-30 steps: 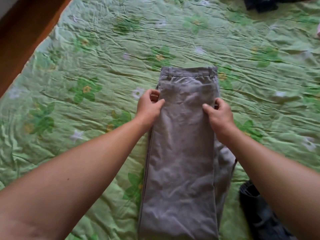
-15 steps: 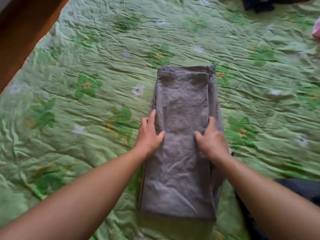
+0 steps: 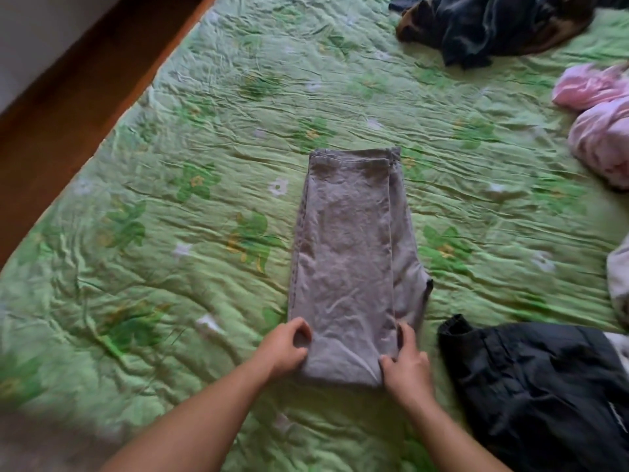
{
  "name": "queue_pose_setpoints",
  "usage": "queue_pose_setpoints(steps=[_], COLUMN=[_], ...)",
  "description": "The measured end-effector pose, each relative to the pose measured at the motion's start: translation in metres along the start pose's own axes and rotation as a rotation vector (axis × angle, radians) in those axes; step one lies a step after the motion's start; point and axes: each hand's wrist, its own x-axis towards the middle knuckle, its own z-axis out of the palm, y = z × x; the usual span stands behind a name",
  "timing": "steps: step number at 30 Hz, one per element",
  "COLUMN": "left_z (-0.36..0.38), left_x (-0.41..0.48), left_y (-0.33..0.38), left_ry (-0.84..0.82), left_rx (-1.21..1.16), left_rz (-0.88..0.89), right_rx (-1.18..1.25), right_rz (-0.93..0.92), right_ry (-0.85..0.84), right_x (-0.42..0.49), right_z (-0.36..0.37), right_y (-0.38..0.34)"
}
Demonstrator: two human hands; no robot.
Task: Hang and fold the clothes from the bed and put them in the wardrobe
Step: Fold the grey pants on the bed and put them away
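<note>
Grey trousers point(image 3: 350, 253) lie folded in half lengthwise and doubled over on the green flowered bedspread point(image 3: 204, 131), their hems and waistband at the far end. My left hand point(image 3: 284, 347) grips the near left corner of the fold, fingers curled around the cloth. At the near right corner my right hand point(image 3: 406, 364) pinches the fold with thumb on top.
A black jacket point(image 3: 544, 386) lies crumpled just right of my right hand. Pink garments point(image 3: 602, 120) sit at the right edge, and a dark pile of clothes point(image 3: 486, 25) at the far right. The brown wooden bed frame point(image 3: 68, 107) runs along the left.
The trouser legs were folded up over the waistband. Both hands then slid back along the cloth to the near folded edge and took hold of its corners.
</note>
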Motion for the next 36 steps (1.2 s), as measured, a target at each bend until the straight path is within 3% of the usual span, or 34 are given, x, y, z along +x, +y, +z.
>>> queue_pose_setpoints(steps=[3, 6, 12, 15, 17, 19, 21, 23, 29, 33, 36], left_z=[-0.005, -0.033, -0.142, -0.174, -0.168, -0.147, -0.126, -0.113, -0.123, -0.13, -0.13], left_x=[-0.011, -0.02, 0.02, 0.057, 0.073, 0.087, 0.1, 0.116, 0.166, 0.176, 0.171], left_y=[0.009, 0.029, 0.106, 0.125, 0.114, 0.093, 0.079, 0.073, 0.073, 0.082, 0.092], left_ry=[0.009, 0.013, 0.041, 0.245, 0.424, 0.429, 0.341, 0.311, 0.446, 0.316, 0.237], left_rx=[-0.147, -0.378, -0.865, -1.076, -0.862, -0.642, -0.551, -0.553, -0.663, -0.911, -0.969], left_rz=[0.001, -0.011, -0.019, 0.004, -0.039, -0.061, -0.055, -0.036, -0.009, -0.073, -0.029], right_rx=[0.161, 0.442, 0.904, 1.106, 0.939, 0.531, 0.34, 0.385, 0.559, 0.539, 0.622], right_rz=[-0.111, -0.084, -0.037, -0.135, -0.178, -0.174, -0.183, -0.19, -0.161, -0.119, -0.101], right_ry=[-0.117, -0.152, -0.267, -0.225, -0.017, 0.165, 0.093, -0.036, -0.008, -0.236, -0.323], right_x=[-0.002, 0.002, 0.044, 0.074, 0.09, 0.107, 0.122, 0.139, 0.189, 0.202, 0.202], right_z=[-0.015, -0.046, -0.146, -0.177, -0.176, -0.161, -0.143, -0.13, -0.121, -0.124, -0.126], right_y=[-0.004, -0.019, -0.127, -0.166, -0.163, -0.143, -0.119, -0.103, -0.12, -0.132, -0.138])
